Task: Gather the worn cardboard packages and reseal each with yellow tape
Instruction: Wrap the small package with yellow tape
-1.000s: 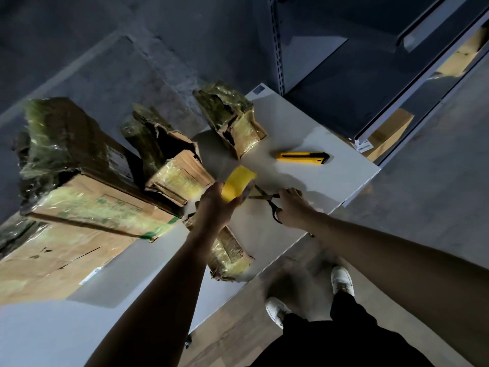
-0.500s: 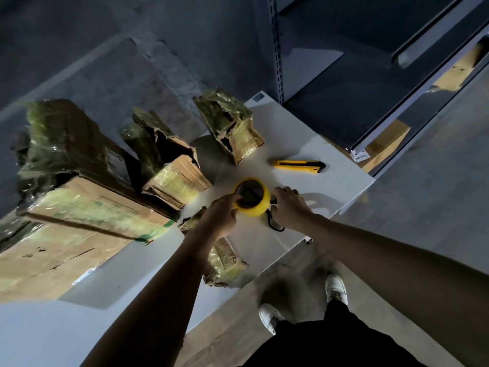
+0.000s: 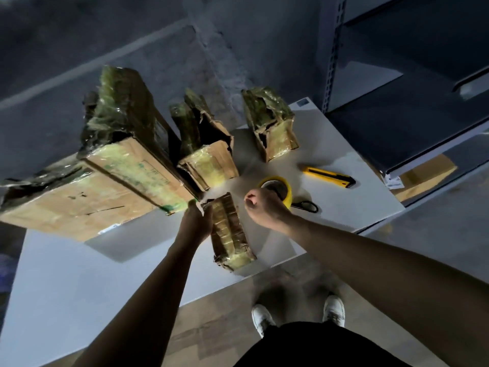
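The small package (image 3: 230, 234) lies flat on the white table (image 3: 344, 207), near its front edge. The left hand (image 3: 197, 221) grips its far end, fingers curled over the corner. Just to the right stands the yellow tape roll (image 3: 287, 188). The right hand (image 3: 264, 207) is clenched against the roll's near rim; whether it pinches tape cannot be told. Scissors (image 3: 308, 206) lie just beyond, and a utility knife (image 3: 328, 176) farther off.

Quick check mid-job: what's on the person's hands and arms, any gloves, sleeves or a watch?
No gloves on the left hand or the right hand. The left forearm and right forearm are bare as far as the frame edge, with no sleeves in view. No watch, ring or wristband shows, though the light is dim.
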{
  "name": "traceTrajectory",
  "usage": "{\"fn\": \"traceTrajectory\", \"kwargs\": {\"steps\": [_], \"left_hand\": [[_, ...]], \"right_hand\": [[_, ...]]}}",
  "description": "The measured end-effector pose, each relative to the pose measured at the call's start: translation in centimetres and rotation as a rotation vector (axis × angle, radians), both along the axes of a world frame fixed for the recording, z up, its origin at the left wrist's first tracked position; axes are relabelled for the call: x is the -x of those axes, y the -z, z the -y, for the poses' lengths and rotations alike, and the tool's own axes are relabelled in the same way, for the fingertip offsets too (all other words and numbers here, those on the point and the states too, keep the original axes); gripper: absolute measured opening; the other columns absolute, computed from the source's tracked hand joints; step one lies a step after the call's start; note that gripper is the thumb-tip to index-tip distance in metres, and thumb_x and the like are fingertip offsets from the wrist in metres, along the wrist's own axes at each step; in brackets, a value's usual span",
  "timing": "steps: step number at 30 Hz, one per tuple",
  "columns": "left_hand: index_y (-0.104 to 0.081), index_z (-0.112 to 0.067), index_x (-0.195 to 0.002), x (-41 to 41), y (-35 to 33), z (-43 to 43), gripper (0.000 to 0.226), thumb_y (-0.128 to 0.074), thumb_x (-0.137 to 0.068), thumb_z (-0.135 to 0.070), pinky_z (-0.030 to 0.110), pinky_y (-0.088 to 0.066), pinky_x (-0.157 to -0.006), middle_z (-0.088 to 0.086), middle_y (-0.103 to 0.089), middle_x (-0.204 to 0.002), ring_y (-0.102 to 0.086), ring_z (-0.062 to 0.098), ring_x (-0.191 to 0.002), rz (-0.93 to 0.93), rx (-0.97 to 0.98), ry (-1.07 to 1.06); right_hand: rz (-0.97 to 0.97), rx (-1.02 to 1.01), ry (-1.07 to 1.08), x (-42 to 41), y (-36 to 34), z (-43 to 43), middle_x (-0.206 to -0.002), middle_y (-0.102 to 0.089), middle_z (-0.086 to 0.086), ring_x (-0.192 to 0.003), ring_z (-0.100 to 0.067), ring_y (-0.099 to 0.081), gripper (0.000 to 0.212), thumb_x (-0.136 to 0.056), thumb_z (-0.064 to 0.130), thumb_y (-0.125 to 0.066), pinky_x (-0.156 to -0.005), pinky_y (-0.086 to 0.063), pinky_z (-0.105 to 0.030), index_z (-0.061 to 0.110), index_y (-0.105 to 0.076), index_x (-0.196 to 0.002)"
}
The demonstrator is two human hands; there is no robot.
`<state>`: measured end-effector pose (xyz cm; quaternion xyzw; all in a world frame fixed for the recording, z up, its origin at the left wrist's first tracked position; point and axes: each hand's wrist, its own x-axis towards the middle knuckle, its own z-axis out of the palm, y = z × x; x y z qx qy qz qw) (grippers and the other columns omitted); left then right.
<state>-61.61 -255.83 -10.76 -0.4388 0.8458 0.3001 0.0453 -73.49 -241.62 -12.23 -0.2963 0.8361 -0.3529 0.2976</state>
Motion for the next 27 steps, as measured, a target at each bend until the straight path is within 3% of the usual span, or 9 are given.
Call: {"fn": "traceTrajectory", "kwargs": {"steps": [3, 5, 8, 10, 12, 16, 21, 23, 27], "left_hand": [[-0.047, 0.007, -0.135, -1.1, 0.9, 0.0, 0.065, -0.035, -0.104, -0.049, 0.039, -0.042, -0.097, 0.027, -0.052, -0.137, -0.053, 0.039, -0.124, 0.126, -0.068, -0.07], [-0.063, 0.005, -0.109, -1.2, 1.5, 0.1, 0.062, -0.034, -0.104, -0.049, 0.036, -0.044, -0.083, 0.024, -0.065, -0.115, -0.061, 0.035, -0.106, 0.106, -0.118, -0.066], [-0.059, -0.002, -0.082, -1.2, 2.0, -0.2, 0.052, -0.036, -0.106, -0.041, 0.031, -0.037, -0.06, 0.011, -0.062, -0.082, -0.057, 0.024, -0.075, 0.023, -0.198, -0.098], [-0.056, -0.005, -0.087, -1.2, 2.0, -0.3, 0.044, -0.038, -0.106, -0.04, 0.028, -0.033, -0.054, 0.007, -0.058, -0.077, -0.05, 0.015, -0.065, 0.007, -0.186, -0.091], [-0.056, -0.006, -0.089, -1.3, 2.3, -0.2, 0.042, -0.041, -0.104, -0.042, 0.026, -0.033, -0.052, 0.004, -0.057, -0.074, -0.05, 0.014, -0.064, -0.015, -0.183, -0.06], [-0.066, -0.002, -0.099, -1.3, 2.6, 0.6, 0.051, -0.044, -0.102, -0.047, 0.03, -0.037, -0.055, 0.013, -0.066, -0.085, -0.054, 0.02, -0.066, -0.028, -0.272, -0.026], [-0.058, -0.006, -0.123, -0.9, 2.3, 1.3, 0.046, -0.033, -0.106, -0.041, 0.028, -0.04, -0.06, 0.017, -0.065, -0.108, -0.058, 0.021, -0.081, 0.024, -0.284, 0.141], [-0.053, -0.007, -0.129, -1.0, 2.2, 1.8, 0.044, -0.032, -0.107, -0.039, 0.031, -0.044, -0.067, 0.019, -0.064, -0.113, -0.06, 0.025, -0.09, 0.022, -0.279, 0.198], [-0.055, -0.004, -0.122, -1.5, 2.0, 2.6, 0.04, -0.034, -0.107, -0.034, 0.034, -0.043, -0.073, 0.018, -0.065, -0.109, -0.061, 0.029, -0.093, 0.013, -0.277, 0.241]], "right_hand": [[0.087, 0.024, 0.014, -1.1, 0.1, 0.9, -0.084, -0.055, -0.006, -0.08, -0.018, -0.049, 0.011, -0.096, 0.016, -0.053, -0.076, -0.04, -0.03, 0.017, -0.056, -0.086], [0.21, 0.061, 0.072, -1.7, 0.5, 1.5, -0.079, -0.06, -0.012, -0.075, -0.019, -0.053, 0.02, -0.096, 0.013, -0.052, -0.071, -0.045, -0.033, 0.004, -0.057, -0.078], [0.295, 0.092, 0.138, -2.7, 0.6, 2.5, -0.113, -0.069, -0.019, -0.086, -0.021, -0.062, 0.03, -0.098, 0.017, -0.051, -0.066, -0.047, -0.027, -0.003, -0.064, -0.117], [0.329, 0.092, 0.184, -3.3, 0.6, 3.1, -0.125, -0.064, -0.015, -0.1, -0.023, -0.064, 0.041, -0.1, 0.021, -0.051, -0.073, -0.049, -0.028, -0.001, -0.056, -0.134], [0.36, 0.084, 0.216, -3.4, 1.1, 3.7, -0.118, -0.067, -0.015, -0.104, -0.028, -0.066, 0.039, -0.1, 0.024, -0.05, -0.075, -0.05, -0.032, -0.003, -0.059, -0.127], [0.378, 0.043, 0.228, -4.0, 1.6, 4.6, -0.1, -0.07, -0.015, -0.087, -0.024, -0.067, 0.036, -0.1, 0.034, -0.051, -0.065, -0.041, -0.03, 0.002, -0.066, -0.107], [0.323, 0.005, 0.269, -4.5, 2.4, 5.5, -0.071, -0.059, -0.004, -0.063, -0.018, -0.058, 0.037, -0.097, 0.042, -0.055, -0.052, -0.037, -0.028, 0.012, -0.061, -0.077], [0.284, -0.005, 0.312, -4.4, 2.6, 5.9, -0.071, -0.059, -0.007, -0.063, -0.02, -0.057, 0.039, -0.098, 0.039, -0.056, -0.052, -0.037, -0.029, 0.007, -0.061, -0.077], [0.191, -0.076, 0.374, -4.4, 3.0, 6.4, -0.06, -0.048, -0.002, -0.051, -0.013, -0.046, 0.047, -0.1, 0.037, -0.054, -0.038, -0.027, -0.017, 0.01, -0.049, -0.062]]}}
